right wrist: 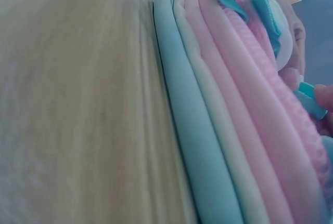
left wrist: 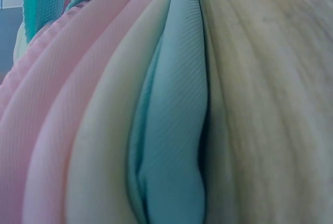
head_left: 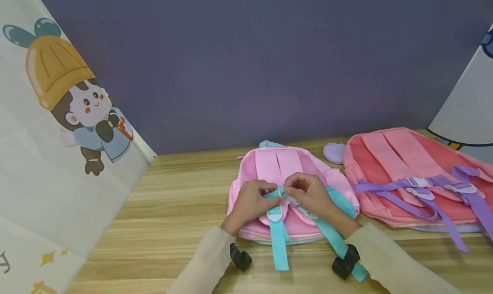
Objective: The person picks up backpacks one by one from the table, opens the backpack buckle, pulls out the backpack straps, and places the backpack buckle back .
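Turquoise woven webbing (head_left: 271, 194) is pinched in the grip of the left hand (head_left: 251, 199) and in that of the right hand (head_left: 311, 194), over a pink fabric backpack (head_left: 265, 164). A white plastic buckle (head_left: 275, 217) is seen near the left hand. The backpack is laid on a wood-grained counter (head_left: 173, 208), beside a larger coral-pink backpack (head_left: 414, 152) with purple webbing straps (head_left: 480, 207).

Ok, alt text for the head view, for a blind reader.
A person's left hand and right hand pinch a turquoise strap on a pink backpack lying on a wood-grain table. To the right lies a coral backpack with purple straps. Behind is a dark backdrop, with a cartoon figure on a white panel at left.
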The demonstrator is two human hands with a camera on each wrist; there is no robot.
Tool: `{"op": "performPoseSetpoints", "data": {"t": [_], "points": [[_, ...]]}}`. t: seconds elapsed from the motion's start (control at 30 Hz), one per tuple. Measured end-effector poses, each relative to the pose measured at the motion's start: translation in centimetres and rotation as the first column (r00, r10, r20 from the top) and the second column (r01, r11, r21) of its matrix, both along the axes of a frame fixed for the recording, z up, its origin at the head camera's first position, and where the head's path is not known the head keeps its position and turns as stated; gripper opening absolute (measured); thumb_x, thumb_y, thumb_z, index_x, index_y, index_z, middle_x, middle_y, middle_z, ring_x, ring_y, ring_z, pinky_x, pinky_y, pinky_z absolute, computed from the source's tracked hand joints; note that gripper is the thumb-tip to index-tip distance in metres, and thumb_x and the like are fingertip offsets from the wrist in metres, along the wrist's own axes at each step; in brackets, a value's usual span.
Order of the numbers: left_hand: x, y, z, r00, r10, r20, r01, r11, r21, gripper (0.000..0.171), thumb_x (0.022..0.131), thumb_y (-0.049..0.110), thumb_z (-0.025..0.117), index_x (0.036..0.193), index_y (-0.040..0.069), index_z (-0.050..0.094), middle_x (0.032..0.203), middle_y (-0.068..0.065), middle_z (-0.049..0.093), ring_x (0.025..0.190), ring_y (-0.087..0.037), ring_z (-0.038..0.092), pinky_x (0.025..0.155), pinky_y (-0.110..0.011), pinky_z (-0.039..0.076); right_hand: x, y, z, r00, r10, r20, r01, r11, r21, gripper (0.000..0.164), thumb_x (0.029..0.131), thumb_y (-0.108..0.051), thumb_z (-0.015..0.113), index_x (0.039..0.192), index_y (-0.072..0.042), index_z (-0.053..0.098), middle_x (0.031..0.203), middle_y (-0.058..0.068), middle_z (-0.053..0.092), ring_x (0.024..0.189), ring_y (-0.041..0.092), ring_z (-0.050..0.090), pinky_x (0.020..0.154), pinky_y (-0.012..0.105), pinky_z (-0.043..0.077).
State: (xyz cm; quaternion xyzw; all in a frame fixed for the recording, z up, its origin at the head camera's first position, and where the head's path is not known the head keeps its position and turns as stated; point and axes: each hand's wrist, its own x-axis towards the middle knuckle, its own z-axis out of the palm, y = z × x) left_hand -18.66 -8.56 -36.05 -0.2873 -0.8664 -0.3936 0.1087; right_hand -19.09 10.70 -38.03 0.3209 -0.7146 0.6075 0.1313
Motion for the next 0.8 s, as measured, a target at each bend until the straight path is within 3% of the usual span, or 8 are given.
{"op": "performPoseSetpoints", "data": {"t": [0.13, 0.3, 0.5, 0.8], "points": [[0.0, -0.06, -0.04, 1.0, -0.011, 0.0, 0.011, 1.0, 0.001, 0.017, 0.076, 0.016, 0.077, 0.092, 0.008, 0.076, 0.079, -0.002, 0.07, 0.068, -0.006, 0.053, 0.062, -0.017, 0.044, -0.17, 0.14, -0.11, 0.999, 0.042, 0.029, -0.042, 0.999, 0.006, 0.005, 0.086, 0.005, 0.063, 0.09, 0.006, 0.061, 0.085, 0.003, 0.064, 0.078, 0.007, 0.058, 0.073, 0.021, 0.05], [0.0, -0.14, -0.16, 1.0, -0.011, 0.009, 0.011, 1.0, -0.017, 0.016, 0.077, 0.019, 0.078, 0.091, 0.01, 0.076, 0.081, -0.002, 0.071, 0.072, -0.008, 0.058, 0.065, -0.017, 0.046, -0.31, 0.33, 0.01, 0.994, 0.071, 0.088, -0.08, 0.992, 0.101, 0.02, 0.084, 0.0, 0.068, 0.102, 0.004, 0.063, 0.095, 0.009, 0.066, 0.085, 0.007, 0.058, 0.076, 0.023, 0.051], [-0.07, -0.2, -0.28, 1.0, -0.02, -0.019, 0.02, 0.999, -0.025, 0.018, 0.08, 0.023, 0.077, 0.092, 0.011, 0.076, 0.081, 0.0, 0.071, 0.072, -0.008, 0.059, 0.065, -0.017, 0.047, -0.2, 0.26, 0.32, 0.991, 0.015, 0.13, -0.038, 0.983, 0.178, 0.023, 0.081, -0.004, 0.072, 0.104, -0.003, 0.067, 0.099, 0.012, 0.068, 0.087, 0.009, 0.057, 0.077, 0.024, 0.051], [-0.27, -0.18, -0.54, 0.998, -0.057, -0.026, 0.056, 0.998, -0.02, 0.015, 0.081, 0.025, 0.075, 0.089, 0.013, 0.076, 0.076, 0.002, 0.069, 0.066, -0.004, 0.053, 0.061, -0.015, 0.044, 0.15, 0.11, 0.38, 0.989, -0.034, 0.141, 0.011, 0.987, 0.163, 0.014, 0.081, -0.004, 0.072, 0.093, -0.001, 0.069, 0.09, 0.012, 0.068, 0.081, 0.009, 0.058, 0.076, 0.023, 0.05]]}}
